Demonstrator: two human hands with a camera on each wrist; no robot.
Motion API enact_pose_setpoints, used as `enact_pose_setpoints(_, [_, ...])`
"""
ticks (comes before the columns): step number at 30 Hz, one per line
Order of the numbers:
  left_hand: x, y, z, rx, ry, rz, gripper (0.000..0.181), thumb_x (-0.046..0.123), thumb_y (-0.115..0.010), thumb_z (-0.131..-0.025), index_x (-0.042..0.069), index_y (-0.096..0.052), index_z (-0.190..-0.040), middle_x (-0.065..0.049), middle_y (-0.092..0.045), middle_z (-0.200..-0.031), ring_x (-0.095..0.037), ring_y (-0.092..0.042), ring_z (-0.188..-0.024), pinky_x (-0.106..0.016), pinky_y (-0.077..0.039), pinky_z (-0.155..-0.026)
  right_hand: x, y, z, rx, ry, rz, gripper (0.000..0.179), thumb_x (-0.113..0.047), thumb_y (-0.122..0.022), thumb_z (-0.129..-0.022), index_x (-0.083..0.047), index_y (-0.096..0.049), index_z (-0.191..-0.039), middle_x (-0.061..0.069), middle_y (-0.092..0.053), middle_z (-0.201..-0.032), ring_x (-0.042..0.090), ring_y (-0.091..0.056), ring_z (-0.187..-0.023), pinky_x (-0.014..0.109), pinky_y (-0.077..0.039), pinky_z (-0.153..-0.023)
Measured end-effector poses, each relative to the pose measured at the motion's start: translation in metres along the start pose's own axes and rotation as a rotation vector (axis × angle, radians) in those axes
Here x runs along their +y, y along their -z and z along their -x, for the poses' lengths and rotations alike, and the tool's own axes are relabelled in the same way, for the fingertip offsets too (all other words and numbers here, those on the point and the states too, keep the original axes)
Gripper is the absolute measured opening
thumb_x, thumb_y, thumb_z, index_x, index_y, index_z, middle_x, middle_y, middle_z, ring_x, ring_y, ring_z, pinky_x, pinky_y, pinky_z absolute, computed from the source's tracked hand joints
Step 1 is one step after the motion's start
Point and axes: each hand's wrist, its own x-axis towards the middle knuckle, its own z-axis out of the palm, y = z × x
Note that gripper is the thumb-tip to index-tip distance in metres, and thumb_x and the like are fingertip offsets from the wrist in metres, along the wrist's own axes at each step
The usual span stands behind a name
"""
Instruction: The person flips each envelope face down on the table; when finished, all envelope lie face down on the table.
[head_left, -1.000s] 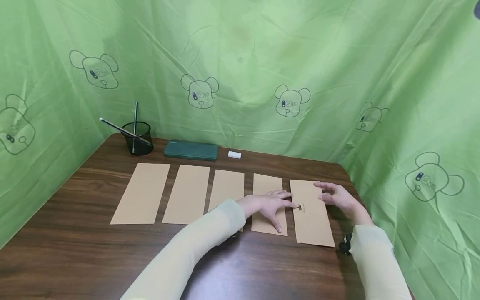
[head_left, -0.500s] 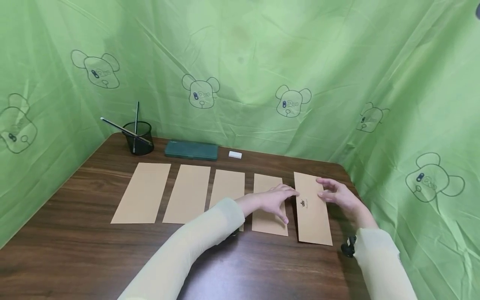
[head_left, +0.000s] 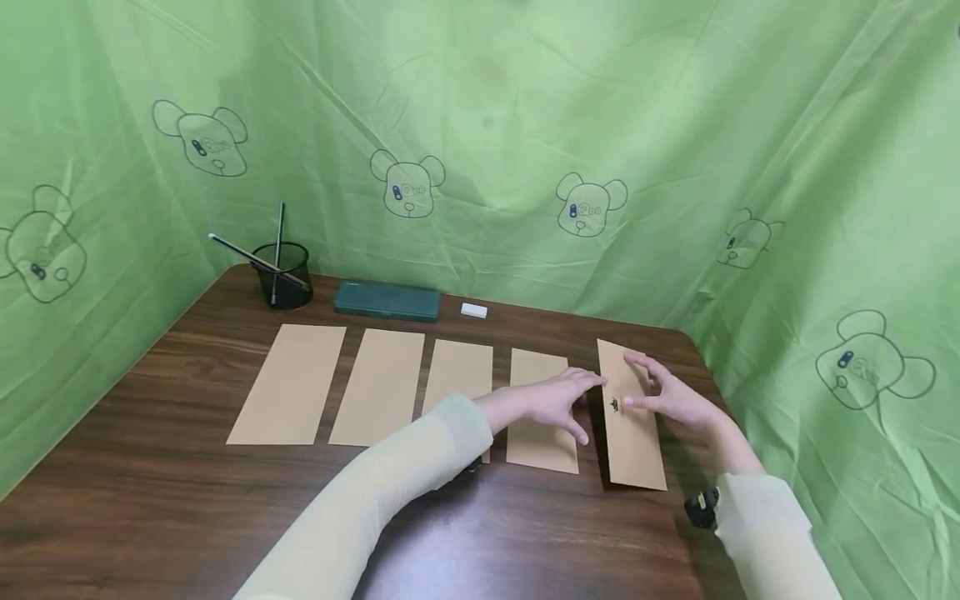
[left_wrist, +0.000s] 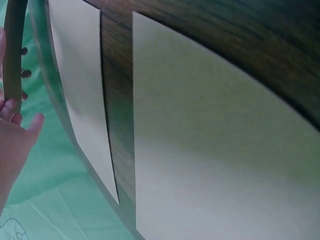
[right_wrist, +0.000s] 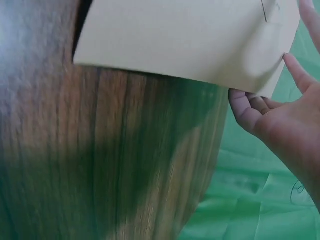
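A brown paper envelope (head_left: 630, 442) with a small dark crown print stands tilted at the table's right side, its left long edge raised. My right hand (head_left: 675, 400) grips its right part, thumb and index finger on the printed face; in the right wrist view, other fingers (right_wrist: 245, 105) curl behind its edge. My left hand (head_left: 551, 398) reaches over the fourth plain envelope (head_left: 538, 454), fingertips at the raised edge and thumb spread away. Seen edge-on in the left wrist view, the envelope (left_wrist: 15, 55) meets the fingers of my left hand (left_wrist: 15, 145).
Three more plain envelopes lie in a row leftward: one far left (head_left: 288, 387), a second (head_left: 381, 383) and a third (head_left: 459, 371). Behind them are a mesh pen cup (head_left: 283, 279) with pencils, a green pencil case (head_left: 386, 300) and a white eraser (head_left: 474, 310). Green curtain (head_left: 487, 167) surrounds the table.
The printed envelope's left edge has risen off the table as the envelope tilted to the right. My left fingertips followed that edge; my right thumb and index finger moved further onto its face.
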Motion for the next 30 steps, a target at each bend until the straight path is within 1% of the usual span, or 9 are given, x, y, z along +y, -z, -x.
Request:
enact_pose_setpoints(4, [0.001,0.001,0.0,0.018,-0.001,0.014,0.101,0.042,-0.081,-0.07,0.006,-0.026,-0.148,-0.006,-0.034,-0.15,-0.018,-0.025,-0.14,-0.03,-0.014,-0.117,-0.007,-0.005,0.003,0.028,-0.014,0.023,0.085,-0.029,-0.073,-0.082,-0.019,-0.023,-0.15,0.018,0.008,-0.156,0.051,0.0,-0.139,0.072,-0.015,-0.102])
enact_pose_setpoints(6, [0.002,0.003,0.001,0.026,0.004,0.021,0.1,0.042,-0.081,-0.071,0.007,-0.027,-0.147,-0.005,-0.034,-0.15,-0.018,-0.026,-0.139,-0.026,-0.016,-0.116,-0.011,-0.007,0.003,0.047,-0.031,0.025,0.085,-0.03,-0.074,-0.081,-0.022,-0.024,-0.15,0.018,0.016,-0.155,0.05,0.007,-0.139,0.073,-0.011,-0.102])
enact_pose_setpoints(8, [0.002,0.004,0.001,0.033,0.005,0.041,0.099,0.04,-0.081,-0.071,0.006,-0.027,-0.147,-0.005,-0.034,-0.15,-0.018,-0.026,-0.139,-0.025,-0.016,-0.115,-0.014,-0.011,0.003,0.055,-0.033,0.014,0.086,-0.028,-0.075,-0.08,-0.021,-0.024,-0.15,0.018,0.019,-0.154,0.051,0.008,-0.138,0.073,-0.011,-0.102])
enact_pose_setpoints(16, [0.005,0.008,0.002,0.049,0.017,0.079,0.091,0.025,-0.08,-0.075,0.007,-0.027,-0.147,-0.002,-0.033,-0.15,-0.016,-0.026,-0.139,-0.022,-0.019,-0.114,-0.025,-0.024,-0.002,0.062,0.013,0.024,0.089,-0.026,-0.072,-0.083,-0.014,-0.016,-0.151,0.022,0.016,-0.154,0.051,0.009,-0.138,0.076,-0.009,-0.099])
enact_pose_setpoints(21, [0.009,0.011,0.001,0.049,0.0,0.114,0.088,0.015,-0.079,-0.076,0.008,-0.027,-0.147,-0.002,-0.033,-0.15,-0.014,-0.026,-0.139,-0.022,-0.022,-0.113,-0.025,-0.03,-0.004,0.059,0.028,-0.008,0.094,-0.026,-0.073,-0.083,-0.014,-0.009,-0.151,0.019,0.014,-0.155,0.04,0.014,-0.141,0.071,-0.006,-0.104])
enact_pose_setpoints(23, [0.01,0.011,0.001,0.045,-0.001,0.136,0.087,0.012,-0.078,-0.077,0.008,-0.026,-0.147,-0.002,-0.033,-0.15,-0.014,-0.027,-0.139,-0.021,-0.023,-0.112,-0.024,-0.031,-0.003,0.06,0.029,-0.039,0.094,-0.026,-0.072,-0.083,-0.014,-0.009,-0.151,0.017,0.011,-0.156,0.038,0.012,-0.142,0.068,-0.008,-0.106])
enact_pose_setpoints(25, [0.01,0.01,0.001,0.046,-0.003,0.161,0.088,0.009,-0.078,-0.077,0.008,-0.025,-0.147,-0.004,-0.034,-0.149,-0.014,-0.028,-0.138,-0.021,-0.023,-0.112,-0.024,-0.03,-0.002,0.058,0.028,-0.069,0.091,-0.026,-0.071,-0.085,-0.014,-0.009,-0.151,0.017,0.006,-0.157,0.038,0.004,-0.142,0.063,-0.017,-0.106])
enact_pose_setpoints(28, [0.009,0.009,0.001,0.053,-0.002,0.212,0.092,0.006,-0.077,-0.077,0.008,-0.018,-0.148,-0.006,-0.036,-0.149,-0.015,-0.031,-0.138,-0.023,-0.024,-0.112,-0.023,-0.029,0.001,0.055,0.018,-0.107,0.084,-0.025,-0.068,-0.087,-0.017,-0.012,-0.149,0.017,-0.006,-0.154,0.039,-0.013,-0.137,0.055,-0.033,-0.099])
enact_pose_setpoints(30, [0.009,0.008,0.0,0.053,0.004,0.242,0.1,0.005,-0.076,-0.077,0.009,-0.009,-0.15,-0.006,-0.035,-0.15,-0.015,-0.031,-0.138,-0.024,-0.023,-0.113,-0.023,-0.028,0.002,0.065,0.027,-0.108,0.079,-0.025,-0.066,-0.089,-0.018,-0.015,-0.148,0.018,-0.012,-0.152,0.04,-0.019,-0.134,0.052,-0.036,-0.095])
